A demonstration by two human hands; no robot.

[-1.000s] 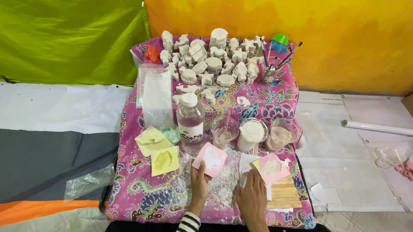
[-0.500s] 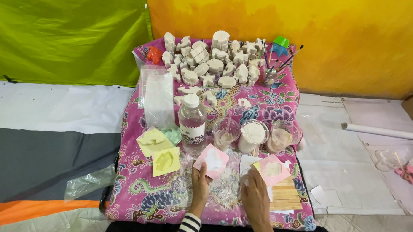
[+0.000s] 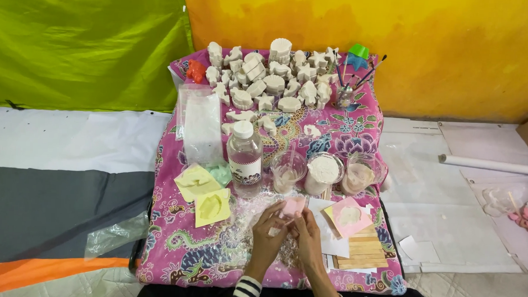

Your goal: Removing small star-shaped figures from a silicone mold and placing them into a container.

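Both my hands meet over the front middle of the pink patterned cloth (image 3: 173,245). My left hand (image 3: 268,232) and my right hand (image 3: 307,238) together hold a small pink mould (image 3: 292,207) by its edges, lifted slightly off the table. Beside my right hand lies another pink mould with white plaster (image 3: 350,216) on a yellow sheet. Two yellow moulds (image 3: 212,206) lie left of my hands. Behind them stand a clear plastic bottle with a white cap (image 3: 244,158) and three clear cups, one of them holding white powder (image 3: 323,173).
Many white plaster figures (image 3: 266,84) fill the back of the table, with a jar of brushes (image 3: 345,94) at the back right. A clear plastic bag (image 3: 201,127) stands at the left. Wooden sticks (image 3: 365,251) lie front right. A white tube (image 3: 491,165) rests on the floor sheet at right.
Both hands came together and picked the pink mould up off the cloth; earlier they rested apart, left hand by the mould, right hand further right.
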